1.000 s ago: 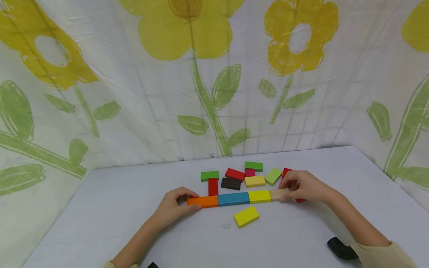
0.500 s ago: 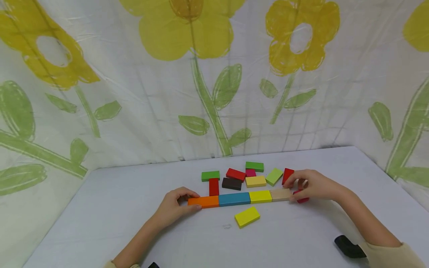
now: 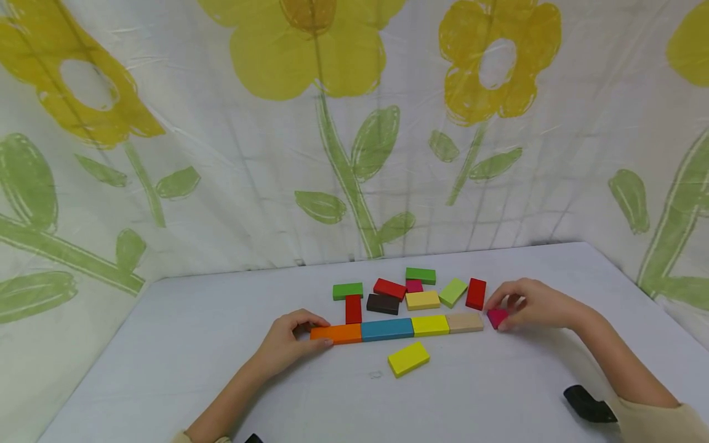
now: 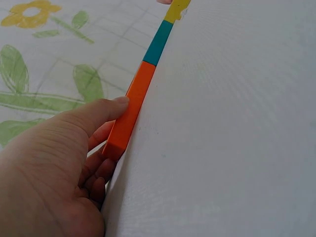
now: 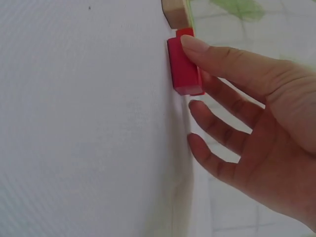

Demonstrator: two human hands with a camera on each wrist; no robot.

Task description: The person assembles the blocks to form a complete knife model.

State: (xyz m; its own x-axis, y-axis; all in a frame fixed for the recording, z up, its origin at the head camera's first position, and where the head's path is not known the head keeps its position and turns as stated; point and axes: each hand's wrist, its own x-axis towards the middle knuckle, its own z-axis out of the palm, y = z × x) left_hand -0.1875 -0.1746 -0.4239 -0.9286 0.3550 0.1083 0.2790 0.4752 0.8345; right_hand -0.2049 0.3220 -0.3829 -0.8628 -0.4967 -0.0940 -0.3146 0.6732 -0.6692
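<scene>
A straight row of blocks lies on the table: an orange block (image 3: 342,334), a blue block (image 3: 386,329), a yellow block (image 3: 430,325) and a plain wood block (image 3: 465,322). At the row's left end, my left hand (image 3: 289,338) pinches the orange block, its thumb along the near side in the left wrist view. Just past the wood block, with a small gap, stands a pink block (image 3: 496,317). My right hand (image 3: 534,306) holds it between thumb and index finger; the other fingers hang loosely curled in the right wrist view.
Behind the row lie several loose blocks, among them a black block (image 3: 383,303), a light yellow block (image 3: 423,300) and a red block (image 3: 476,294). One yellow block (image 3: 408,359) lies in front. A flower-printed curtain (image 3: 249,184) hangs behind the white table (image 3: 221,295).
My right hand has let go of the wood block, moved right and taken hold of the pink block, which has turned slightly. My left hand has stayed on the orange block.
</scene>
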